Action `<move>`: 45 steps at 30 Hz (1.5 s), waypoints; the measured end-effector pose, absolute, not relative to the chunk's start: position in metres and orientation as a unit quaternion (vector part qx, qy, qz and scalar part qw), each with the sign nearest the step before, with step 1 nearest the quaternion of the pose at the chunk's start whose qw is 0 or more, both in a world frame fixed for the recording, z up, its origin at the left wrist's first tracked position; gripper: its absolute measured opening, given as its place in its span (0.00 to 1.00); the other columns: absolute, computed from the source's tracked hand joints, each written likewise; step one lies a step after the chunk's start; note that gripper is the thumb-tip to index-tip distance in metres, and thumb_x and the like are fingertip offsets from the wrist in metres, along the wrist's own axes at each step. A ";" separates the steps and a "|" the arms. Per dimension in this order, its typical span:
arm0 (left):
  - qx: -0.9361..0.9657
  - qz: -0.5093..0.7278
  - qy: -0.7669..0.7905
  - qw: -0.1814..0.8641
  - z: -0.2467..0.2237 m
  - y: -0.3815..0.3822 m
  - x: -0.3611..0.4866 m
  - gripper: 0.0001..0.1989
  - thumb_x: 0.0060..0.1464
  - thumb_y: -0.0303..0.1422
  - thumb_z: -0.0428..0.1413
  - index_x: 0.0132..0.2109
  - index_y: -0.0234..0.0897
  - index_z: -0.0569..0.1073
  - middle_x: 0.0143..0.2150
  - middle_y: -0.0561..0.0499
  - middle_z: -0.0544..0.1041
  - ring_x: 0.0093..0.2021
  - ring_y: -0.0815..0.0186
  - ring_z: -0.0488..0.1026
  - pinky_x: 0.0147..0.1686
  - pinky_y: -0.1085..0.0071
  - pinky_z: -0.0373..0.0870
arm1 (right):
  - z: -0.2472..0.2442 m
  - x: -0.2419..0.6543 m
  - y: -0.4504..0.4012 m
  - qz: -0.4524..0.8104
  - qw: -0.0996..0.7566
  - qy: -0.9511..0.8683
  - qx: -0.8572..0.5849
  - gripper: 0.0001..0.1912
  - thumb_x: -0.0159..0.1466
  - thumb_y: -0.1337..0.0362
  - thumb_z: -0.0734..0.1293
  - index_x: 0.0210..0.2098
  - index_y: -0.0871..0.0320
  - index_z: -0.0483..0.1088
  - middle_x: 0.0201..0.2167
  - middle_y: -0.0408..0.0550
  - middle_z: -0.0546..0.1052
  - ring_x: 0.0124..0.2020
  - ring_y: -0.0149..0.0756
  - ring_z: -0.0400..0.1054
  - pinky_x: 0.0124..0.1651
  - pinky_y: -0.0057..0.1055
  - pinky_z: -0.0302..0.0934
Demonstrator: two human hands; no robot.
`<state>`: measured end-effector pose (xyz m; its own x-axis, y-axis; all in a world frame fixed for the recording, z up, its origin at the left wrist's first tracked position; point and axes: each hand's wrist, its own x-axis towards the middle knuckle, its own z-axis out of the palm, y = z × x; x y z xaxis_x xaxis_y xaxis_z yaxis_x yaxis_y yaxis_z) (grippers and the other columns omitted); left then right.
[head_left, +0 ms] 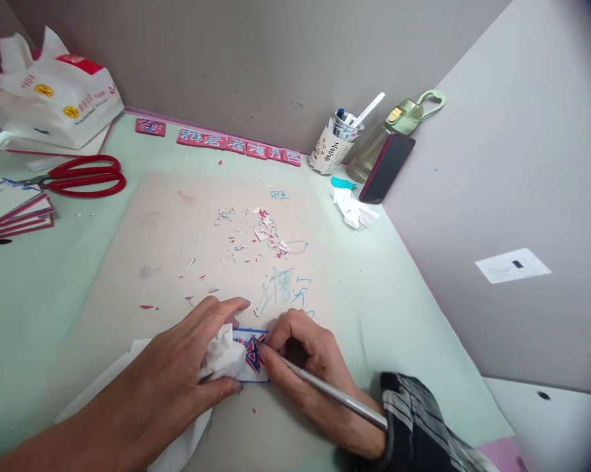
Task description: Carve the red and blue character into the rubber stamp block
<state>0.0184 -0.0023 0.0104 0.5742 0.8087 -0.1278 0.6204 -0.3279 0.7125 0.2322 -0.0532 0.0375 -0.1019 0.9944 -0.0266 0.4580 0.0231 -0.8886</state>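
A small white card (pixel 243 372) with a blue border and a blue and red character lies on the beige board, low in the middle. My left hand (pixel 187 357) is curled around a crumpled white tissue (pixel 224 354) at the card's left end. With my right hand (pixel 307 367) I grip a silver pen-like tool (pixel 339 396), its tip over the character and partly hidden by my fingers. White paper (pixel 187 439) lies beneath my left forearm. Red, white and blue scraps (pixel 263 229) are scattered on the board beyond my hands.
Red-handled scissors (pixel 86 177) and stacked cards (pixel 14 210) are at the left, near a white bag (pixel 59 98). Red character tiles (pixel 216 141) line the back. A pen jar (pixel 327 147), green bottle (pixel 374 147), phone (pixel 387 168) and tissue (pixel 353 210) stand or lie back right.
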 end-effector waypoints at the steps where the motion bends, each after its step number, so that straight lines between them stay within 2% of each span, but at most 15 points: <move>1: 0.805 0.129 0.443 0.373 0.011 -0.003 0.018 0.35 0.51 0.32 0.61 0.66 0.49 0.64 0.66 0.48 0.72 0.62 0.49 0.74 0.49 0.61 0.80 | 0.038 0.232 -0.053 0.390 0.340 -0.634 -0.574 0.09 0.67 0.66 0.66 0.29 0.55 0.65 0.28 0.42 0.71 0.32 0.34 0.63 0.39 0.32 0.57; 9: 0.809 0.144 0.434 0.370 0.011 -0.002 0.017 0.33 0.50 0.31 0.62 0.63 0.47 0.65 0.62 0.48 0.74 0.58 0.50 0.77 0.43 0.65 0.81 | 0.042 0.233 -0.053 0.372 0.329 -0.664 -0.560 0.09 0.67 0.67 0.65 0.30 0.55 0.65 0.29 0.44 0.72 0.33 0.36 0.63 0.39 0.33 0.57; 14: 0.817 0.149 0.423 0.364 0.009 -0.002 0.016 0.33 0.50 0.30 0.61 0.63 0.48 0.64 0.62 0.49 0.74 0.58 0.52 0.77 0.46 0.65 0.80 | 0.040 0.234 -0.054 0.361 0.330 -0.677 -0.549 0.08 0.67 0.68 0.65 0.31 0.55 0.64 0.30 0.45 0.73 0.34 0.36 0.63 0.39 0.33 0.57; 23: 0.806 0.143 0.437 0.374 0.010 -0.004 0.018 0.32 0.49 0.31 0.61 0.61 0.48 0.65 0.59 0.51 0.76 0.58 0.50 0.77 0.44 0.63 0.81 | 0.039 0.232 -0.054 0.347 0.330 -0.683 -0.552 0.09 0.67 0.69 0.64 0.31 0.55 0.63 0.29 0.44 0.72 0.34 0.37 0.63 0.40 0.34 0.57; 31: 0.804 0.132 0.434 0.385 0.008 -0.002 0.014 0.31 0.52 0.33 0.61 0.62 0.51 0.63 0.61 0.53 0.74 0.59 0.52 0.76 0.45 0.66 0.80 | 0.037 0.232 -0.054 0.339 0.335 -0.693 -0.541 0.08 0.67 0.70 0.64 0.31 0.55 0.63 0.30 0.45 0.72 0.34 0.37 0.64 0.41 0.35 0.58; 40: 0.789 0.143 0.450 0.394 0.019 -0.001 0.024 0.27 0.47 0.31 0.60 0.57 0.45 0.70 0.56 0.48 0.77 0.50 0.51 0.80 0.41 0.62 0.80 | 0.039 0.231 -0.055 0.340 0.336 -0.697 -0.535 0.08 0.67 0.70 0.64 0.31 0.55 0.63 0.30 0.45 0.73 0.34 0.37 0.65 0.42 0.36 0.59; 45: 0.798 0.157 0.428 0.395 0.018 0.000 0.023 0.25 0.49 0.30 0.60 0.56 0.46 0.71 0.52 0.50 0.77 0.44 0.55 0.81 0.37 0.65 0.79 | 0.040 0.231 -0.054 0.339 0.334 -0.698 -0.535 0.08 0.67 0.70 0.64 0.31 0.55 0.63 0.30 0.45 0.74 0.34 0.37 0.65 0.42 0.36 0.59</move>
<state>0.0227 0.0001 0.0176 0.5852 0.8061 -0.0876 0.5589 -0.3227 0.7639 0.2308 -0.0539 0.0396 -0.2040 0.9736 0.1021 0.5210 0.1963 -0.8307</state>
